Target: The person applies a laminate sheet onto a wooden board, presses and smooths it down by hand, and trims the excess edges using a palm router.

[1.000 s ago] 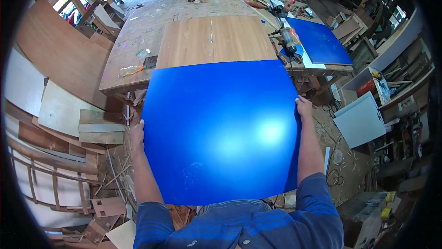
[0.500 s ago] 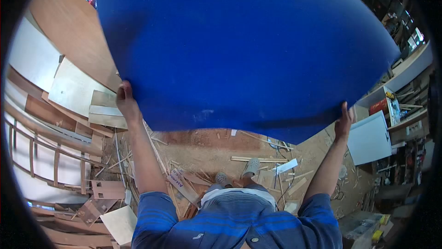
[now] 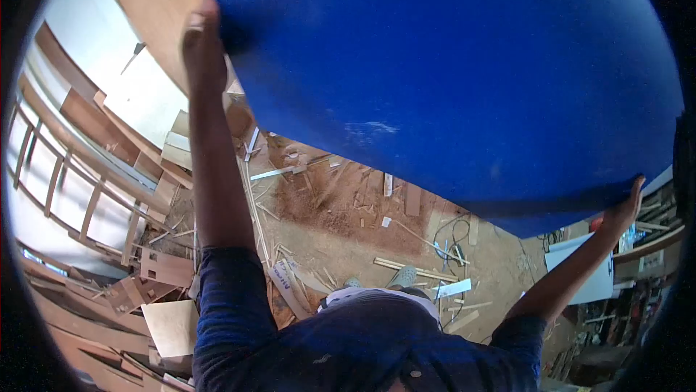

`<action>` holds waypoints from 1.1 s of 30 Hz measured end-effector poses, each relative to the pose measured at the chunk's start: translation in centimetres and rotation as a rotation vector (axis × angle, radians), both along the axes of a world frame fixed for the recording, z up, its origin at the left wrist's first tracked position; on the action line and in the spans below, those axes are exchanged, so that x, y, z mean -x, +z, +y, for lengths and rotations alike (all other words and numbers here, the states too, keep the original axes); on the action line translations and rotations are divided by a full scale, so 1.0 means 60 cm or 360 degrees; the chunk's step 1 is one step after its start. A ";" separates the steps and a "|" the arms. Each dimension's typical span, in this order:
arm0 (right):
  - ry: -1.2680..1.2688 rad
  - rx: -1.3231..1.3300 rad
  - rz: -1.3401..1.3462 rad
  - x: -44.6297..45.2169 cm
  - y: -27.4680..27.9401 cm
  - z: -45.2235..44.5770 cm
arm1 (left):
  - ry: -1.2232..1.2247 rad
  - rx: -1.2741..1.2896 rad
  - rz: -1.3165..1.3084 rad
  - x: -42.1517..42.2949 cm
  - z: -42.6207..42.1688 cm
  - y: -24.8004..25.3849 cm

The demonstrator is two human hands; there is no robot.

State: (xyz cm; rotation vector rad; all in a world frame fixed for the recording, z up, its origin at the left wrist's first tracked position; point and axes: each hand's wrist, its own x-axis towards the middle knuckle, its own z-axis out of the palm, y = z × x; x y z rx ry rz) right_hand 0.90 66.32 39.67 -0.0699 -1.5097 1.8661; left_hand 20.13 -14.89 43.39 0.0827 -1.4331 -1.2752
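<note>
A large blue sheet fills the upper part of the view, raised in front of me and tilted. It looks like a thin panel, with a pale scuff near its lower edge. My left hand grips its left edge, somewhat blurred, with the fingers partly hidden. Lower down, my right hand holds the edge near the right corner; its thumb lies against the blue face and the other fingers are mostly out of sight behind.
Wood strips and sawdust litter the floor around my feet, with a dark cable. Plywood and white panels lean at the left. A white board stands at the right beside cluttered shelves.
The blue sheet has shifted right and tilted, its right side lower. My left hand has risen; my right hand has moved right and slightly down. More sawdust-covered floor shows below.
</note>
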 end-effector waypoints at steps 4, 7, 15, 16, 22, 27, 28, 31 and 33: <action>0.0244 -0.0030 -0.0079 0.015 0.037 0.002 | -0.0164 0.0141 -0.1096 0.000 -0.020 -0.162; 0.0222 -0.0161 -0.0188 0.026 0.025 -0.024 | -0.0565 -0.0161 -0.1033 -0.002 0.015 -0.281; 0.0685 -0.0722 -0.0263 0.212 0.027 0.008 | -0.0532 -0.0578 -0.0991 0.134 -0.018 -0.297; 0.0756 -0.0781 -0.0311 0.228 0.034 -0.007 | -0.0484 -0.0615 -0.1088 0.153 -0.031 -0.302; 0.1246 -0.0788 -0.0635 0.353 -0.013 -0.103 | -0.0384 -0.0758 -0.1349 0.248 -0.061 -0.382; 0.1297 -0.0926 -0.0738 0.473 -0.101 -0.175 | -0.0293 -0.0748 -0.1465 0.327 -0.054 -0.417; 0.1286 -0.0902 -0.0833 0.493 -0.112 -0.182 | -0.0265 -0.0755 -0.1526 0.333 -0.052 -0.419; 0.1200 -0.0897 -0.0978 0.552 -0.140 -0.189 | -0.0334 -0.0455 -0.1612 0.343 -0.067 -0.429; 0.0955 -0.0955 -0.0852 0.589 -0.164 -0.165 | -0.0417 -0.0393 -0.1714 0.333 -0.073 -0.425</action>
